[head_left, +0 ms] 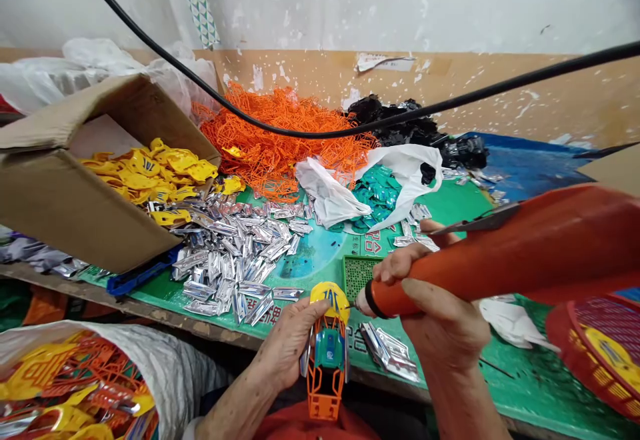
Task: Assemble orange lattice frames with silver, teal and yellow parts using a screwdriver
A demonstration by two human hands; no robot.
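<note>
My left hand [295, 333] grips a toy car body [327, 350] over the table's front edge. The body has a yellow front, a green middle and an orange open frame at the near end. My right hand [440, 320] is wrapped round a red-orange electric screwdriver [480, 260], which lies almost level. Its thin bit points left, at the right side of the yellow front; whether it touches a screw I cannot tell. Just beyond the bit is a green perforated tray [357, 273]. Silver parts [390, 350] lie on the green table to the right of the car body.
Silver pieces [235, 260] spread beside a cardboard box [65, 207] of yellow parts. Orange frames [285, 133] pile up behind, near a white bag [330, 200] with green parts. A black cable [320, 135] crosses above. A red basket [565, 333] stands right; a full sack [175, 373], lower left.
</note>
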